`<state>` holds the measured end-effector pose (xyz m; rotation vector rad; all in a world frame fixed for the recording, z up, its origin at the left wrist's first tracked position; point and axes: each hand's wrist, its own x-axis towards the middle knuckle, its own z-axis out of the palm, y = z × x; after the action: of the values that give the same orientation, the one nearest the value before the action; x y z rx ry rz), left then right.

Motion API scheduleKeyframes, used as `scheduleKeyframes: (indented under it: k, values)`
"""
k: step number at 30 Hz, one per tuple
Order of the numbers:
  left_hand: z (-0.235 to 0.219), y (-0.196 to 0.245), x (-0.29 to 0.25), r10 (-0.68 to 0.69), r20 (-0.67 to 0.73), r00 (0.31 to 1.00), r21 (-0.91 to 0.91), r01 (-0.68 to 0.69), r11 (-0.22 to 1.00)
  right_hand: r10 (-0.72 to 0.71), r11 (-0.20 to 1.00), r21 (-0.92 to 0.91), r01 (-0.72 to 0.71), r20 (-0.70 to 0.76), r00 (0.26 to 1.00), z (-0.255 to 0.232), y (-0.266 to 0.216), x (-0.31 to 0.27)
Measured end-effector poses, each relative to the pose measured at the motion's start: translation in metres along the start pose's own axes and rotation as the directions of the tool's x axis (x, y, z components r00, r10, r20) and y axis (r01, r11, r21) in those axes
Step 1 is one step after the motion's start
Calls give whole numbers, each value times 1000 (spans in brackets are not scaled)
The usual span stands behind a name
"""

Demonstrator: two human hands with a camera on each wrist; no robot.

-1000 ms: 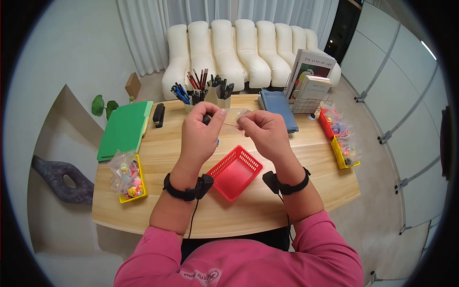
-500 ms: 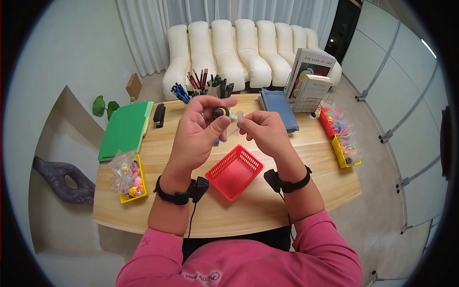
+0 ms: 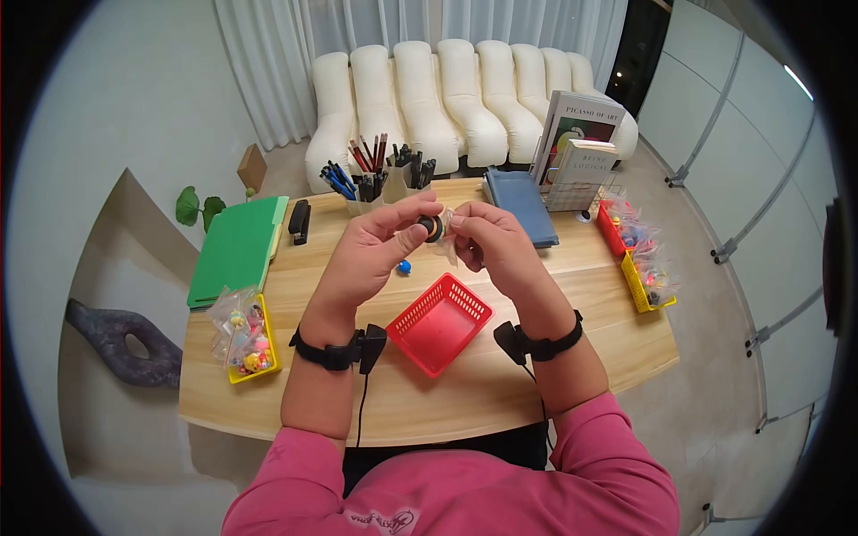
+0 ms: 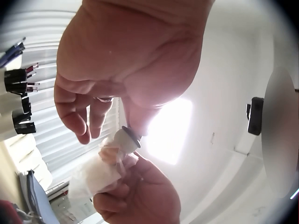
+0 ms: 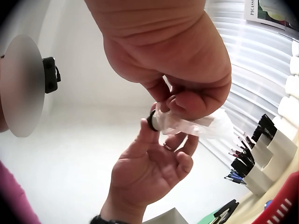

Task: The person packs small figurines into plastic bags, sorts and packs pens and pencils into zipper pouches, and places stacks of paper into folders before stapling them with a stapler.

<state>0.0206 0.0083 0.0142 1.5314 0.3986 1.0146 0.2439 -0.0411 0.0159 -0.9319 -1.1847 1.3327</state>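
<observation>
Above the table, both hands meet at a small toy (image 3: pixel 432 229) with a black rounded end and an orange band. My left hand (image 3: pixel 362 259) pinches the toy by its black end between thumb and fingers; its other fingers are loosely bent. In the left wrist view, the toy's pale end (image 4: pixel 124 141) points into a clear plastic bag (image 4: pixel 93 175). My right hand (image 3: pixel 496 246) pinches the bag near its mouth, and the rest of the bag hangs past the fingers. Below the hands lie a red basket (image 3: pixel 438 332) and a small blue ball-like piece (image 3: pixel 404 267).
A yellow basket (image 3: pixel 272 338) of bagged toys stands at the left. Another yellow basket (image 3: pixel 638 288) and a red one (image 3: pixel 611 234) hold more at the right. Pen holders (image 3: pixel 396 186), a stapler (image 3: pixel 299 221), a green folder (image 3: pixel 234 255) and blue folders (image 3: pixel 520 210) line the back.
The left hand has turned, bringing the toy into sight, then moved it right against the bag. The right hand keeps its pinch on the bag. The blue piece has come into fuller view.
</observation>
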Motion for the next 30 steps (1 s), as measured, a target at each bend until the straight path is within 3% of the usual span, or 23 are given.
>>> scheduleKeyframes:
  k: [2,4,5,9,11,13,18,20,23,26,30]
  values:
    - [-1,2,0,-57,-23,998,46,58,997,-11,999,30,11,-4,1000,1,1,1]
    - [1,8,0,-238,-19,971,79,238,968,-7,999,32,7,-8,1000,2,0,0]
    - [2,7,0,-238,-19,971,79,239,968,-4,999,34,4,-15,1000,3,0,0]
    - [11,6,0,-68,-46,997,217,76,973,-4,999,45,4,-12,1000,5,0,0]
    - [14,5,0,8,-38,999,259,2,966,-63,995,-89,53,-104,993,12,-2,-2]
    - [14,0,1,107,-45,993,298,-89,951,-100,990,-111,85,-134,986,9,5,2]
    - [11,-4,5,128,-21,992,243,-119,963,-146,987,-93,130,-204,968,11,3,0]
    - [12,-6,6,144,-18,989,228,-136,964,-229,963,-208,174,-284,931,13,4,0]
    - [16,-8,5,199,-84,976,151,-185,971,-252,961,-185,206,-278,927,7,9,5]
    - [15,-9,4,142,-100,985,214,-118,970,-197,980,-63,187,-213,957,7,3,3]
    - [24,-14,5,218,-162,962,340,-153,928,-145,989,5,147,-157,977,3,9,7]
